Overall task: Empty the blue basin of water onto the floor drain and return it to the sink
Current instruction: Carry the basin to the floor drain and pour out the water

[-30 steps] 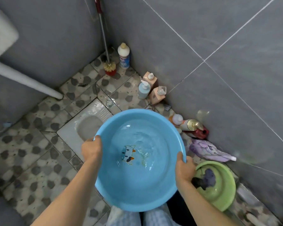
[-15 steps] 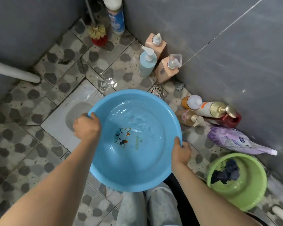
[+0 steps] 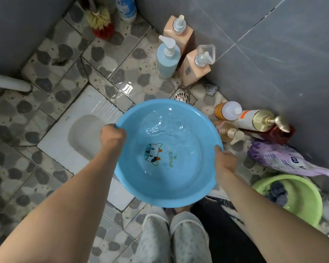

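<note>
Closer now to the floor drain (image 3: 182, 96), the blue basin (image 3: 167, 188) hangs just in front of it, water pooled at its far side. Left hand (image 3: 112, 135) and right hand (image 3: 224, 160) each grip the rim on opposite sides. A green basin (image 3: 300, 205) sits right of the blue one.

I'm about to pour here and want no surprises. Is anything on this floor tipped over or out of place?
Yes. Beside the floor drain, a white pump bottle and an orange-based bottle lie on their sides by the wall, with a purple refill pouch flat beside them. The blue basin holds its water.
</note>
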`<state>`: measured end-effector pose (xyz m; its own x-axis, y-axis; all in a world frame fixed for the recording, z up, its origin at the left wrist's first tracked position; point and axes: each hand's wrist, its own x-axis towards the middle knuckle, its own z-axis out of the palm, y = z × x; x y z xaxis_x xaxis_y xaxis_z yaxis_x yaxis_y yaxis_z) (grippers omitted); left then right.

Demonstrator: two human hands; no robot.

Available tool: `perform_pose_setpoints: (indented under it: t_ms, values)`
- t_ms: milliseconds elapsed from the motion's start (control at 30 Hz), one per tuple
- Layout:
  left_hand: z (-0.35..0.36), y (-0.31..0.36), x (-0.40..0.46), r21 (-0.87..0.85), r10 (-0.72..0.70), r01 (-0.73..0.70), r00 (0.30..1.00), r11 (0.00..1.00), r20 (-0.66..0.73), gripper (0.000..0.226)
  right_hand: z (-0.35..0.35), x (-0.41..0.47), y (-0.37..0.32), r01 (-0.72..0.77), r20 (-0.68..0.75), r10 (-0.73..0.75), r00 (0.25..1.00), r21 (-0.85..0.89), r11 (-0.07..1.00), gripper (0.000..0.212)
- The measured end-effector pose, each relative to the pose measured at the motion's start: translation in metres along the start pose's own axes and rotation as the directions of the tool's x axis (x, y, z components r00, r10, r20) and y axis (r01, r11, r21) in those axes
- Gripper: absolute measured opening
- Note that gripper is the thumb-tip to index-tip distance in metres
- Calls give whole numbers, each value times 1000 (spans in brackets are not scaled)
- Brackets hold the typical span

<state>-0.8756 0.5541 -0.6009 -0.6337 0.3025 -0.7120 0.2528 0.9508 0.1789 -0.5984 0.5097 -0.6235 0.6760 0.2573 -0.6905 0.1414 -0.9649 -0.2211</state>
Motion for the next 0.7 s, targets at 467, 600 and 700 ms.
perform_pose_setpoints:
  t_ms: [467, 600, 700]
  values:
    - [35, 27, -3, 159, 38, -53, 994, 986, 98, 38, -25, 49, -16, -51, 53, 61, 997, -170, 984, 47]
    - [40, 34, 1, 155, 20, -35, 995, 987, 98, 37, -25, 55, -26, -53, 52, 65, 997, -200, 978, 50]
    - [41, 37, 5, 150, 13, -28, 995, 988, 100, 37, -23, 57, -30, -78, 54, 89, 995, -187, 979, 51]
